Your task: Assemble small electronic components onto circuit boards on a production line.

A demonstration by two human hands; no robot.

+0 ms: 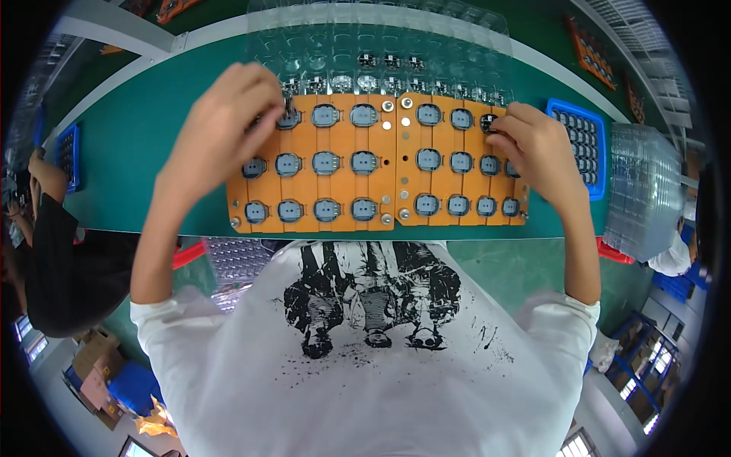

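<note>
Two orange fixture plates (345, 186) (444, 183) lie side by side, with rows of grey rounded housings (325, 163) in their pockets. My left hand (232, 114) is over the far left corner of the left plate. Its fingers pinch a small dark electronic part (288, 107) above a housing, partly hidden by the fingertips. Over the right plate's far right corner is my right hand (537, 148). Its thumb and fingers close on another small dark electronic part (488, 120) sitting at a grey housing. The housings beneath both hands are partly covered.
Beyond the plates lies a clear plastic tray (320, 49) holding several small electronic parts. A blue tray (601, 152) of parts stands on the right of the green table (129, 175), beside stacked clear trays (646, 190). Another blue tray (69, 158) and a person in black (76, 251) are at left.
</note>
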